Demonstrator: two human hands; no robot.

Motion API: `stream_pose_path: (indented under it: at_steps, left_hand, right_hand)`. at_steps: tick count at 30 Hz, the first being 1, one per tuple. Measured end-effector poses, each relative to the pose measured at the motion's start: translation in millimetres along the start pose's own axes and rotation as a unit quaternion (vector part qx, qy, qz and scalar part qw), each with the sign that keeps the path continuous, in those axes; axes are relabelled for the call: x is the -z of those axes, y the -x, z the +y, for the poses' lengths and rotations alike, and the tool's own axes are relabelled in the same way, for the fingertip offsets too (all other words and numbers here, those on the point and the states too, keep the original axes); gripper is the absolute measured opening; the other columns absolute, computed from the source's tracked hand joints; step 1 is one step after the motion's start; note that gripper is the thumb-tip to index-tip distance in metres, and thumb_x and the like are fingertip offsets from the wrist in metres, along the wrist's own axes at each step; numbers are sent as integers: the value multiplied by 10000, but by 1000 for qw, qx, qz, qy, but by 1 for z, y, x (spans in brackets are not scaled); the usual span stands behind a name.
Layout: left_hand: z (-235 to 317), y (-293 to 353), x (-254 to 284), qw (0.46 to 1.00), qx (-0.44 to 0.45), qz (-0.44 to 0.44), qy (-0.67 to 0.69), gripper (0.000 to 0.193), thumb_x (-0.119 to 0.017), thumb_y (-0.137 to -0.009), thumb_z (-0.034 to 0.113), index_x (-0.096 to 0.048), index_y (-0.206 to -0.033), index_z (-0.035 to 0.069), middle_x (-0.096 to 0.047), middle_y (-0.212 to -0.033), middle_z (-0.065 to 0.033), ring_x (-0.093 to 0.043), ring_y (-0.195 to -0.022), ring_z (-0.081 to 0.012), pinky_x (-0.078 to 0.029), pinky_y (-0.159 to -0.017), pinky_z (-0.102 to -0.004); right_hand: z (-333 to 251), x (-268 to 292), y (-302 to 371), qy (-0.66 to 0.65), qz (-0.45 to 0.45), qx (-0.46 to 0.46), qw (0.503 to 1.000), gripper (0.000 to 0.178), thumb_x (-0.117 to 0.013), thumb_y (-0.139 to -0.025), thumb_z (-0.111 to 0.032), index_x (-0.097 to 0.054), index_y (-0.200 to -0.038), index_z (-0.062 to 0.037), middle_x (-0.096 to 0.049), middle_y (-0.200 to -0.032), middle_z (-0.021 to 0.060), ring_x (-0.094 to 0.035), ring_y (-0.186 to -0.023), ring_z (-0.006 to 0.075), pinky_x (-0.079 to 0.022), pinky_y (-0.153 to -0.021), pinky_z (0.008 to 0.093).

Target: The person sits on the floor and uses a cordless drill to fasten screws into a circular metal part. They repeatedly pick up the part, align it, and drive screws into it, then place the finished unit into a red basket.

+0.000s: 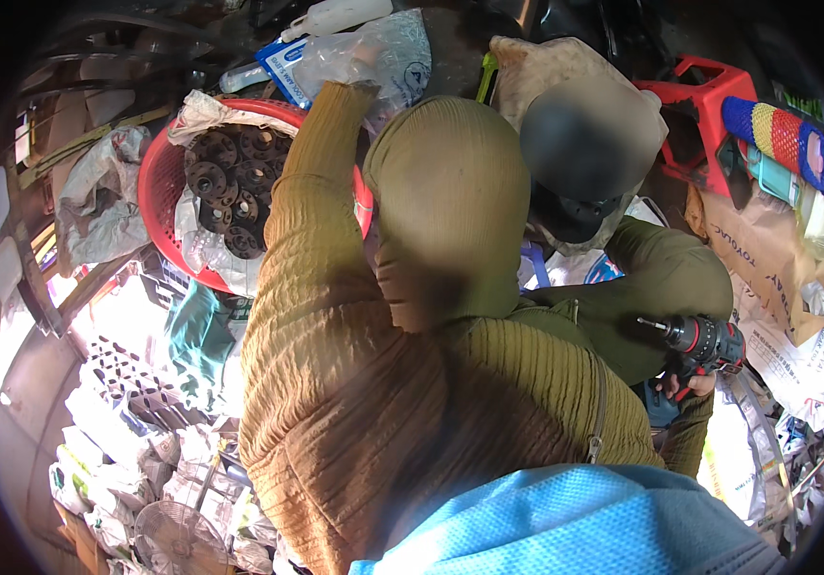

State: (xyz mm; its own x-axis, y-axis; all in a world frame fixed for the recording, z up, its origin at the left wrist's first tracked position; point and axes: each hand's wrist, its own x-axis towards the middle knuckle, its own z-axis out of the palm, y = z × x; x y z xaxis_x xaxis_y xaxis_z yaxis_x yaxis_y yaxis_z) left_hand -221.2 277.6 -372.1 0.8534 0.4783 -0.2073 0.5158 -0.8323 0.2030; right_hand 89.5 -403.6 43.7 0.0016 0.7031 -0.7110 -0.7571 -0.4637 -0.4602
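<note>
Out at the right, my right hand [695, 383] is wrapped round the handle of a red and black cordless drill [714, 343]. The drill lies level beside my right knee, and its bit points left. My left arm stretches forward past my left knee. At its end my left hand [366, 56] is at a clear plastic bag [410, 53], whose film partly covers it, so its fingers do not show clearly. A blue and white packet [283, 72] lies against the bag's left side.
Left of my left arm stands a red plastic basket [155, 206] holding several dark round metal parts [239, 177]. A cloth-covered object with a dark rounded top [580, 134] stands ahead. A red plastic stool [709, 105] is at the far right, and a fan [177, 537] lower left.
</note>
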Motion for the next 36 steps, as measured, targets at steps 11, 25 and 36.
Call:
stream_pose_path:
  at_steps: [11,25,36]
  left_hand:
    - [-15,13,-19,442,418,69,790,178,-553,-890,77,-556,-1039,-21,-589,-819,-122,-584,-693,-221,-517,-585,-363]
    - [18,131,155,465,434,-66,769,139,-525,-895,-24,-446,-992,-82,-506,-767,-117,-525,-574,-176,-472,-464,-261]
    - [48,121,211,634,292,-165,697,123,-574,-893,59,-562,-1001,2,-602,-824,-97,-550,-637,-158,-439,-498,-240]
  right_hand:
    - [5,-12,-1,55,38,29,997,618,-676,-711,-185,-433,-1203,99,-568,-668,187,-610,-538,329,-550,-616,511]
    - [30,-12,-2,80,61,86,991,872,-663,-677,-297,-317,-1414,17,-527,-584,101,-538,-430,224,-512,-474,374]
    - [37,-1,1,104,21,105,989,849,-666,-686,-291,-345,-1399,38,-552,-626,123,-571,-491,239,-533,-542,386]
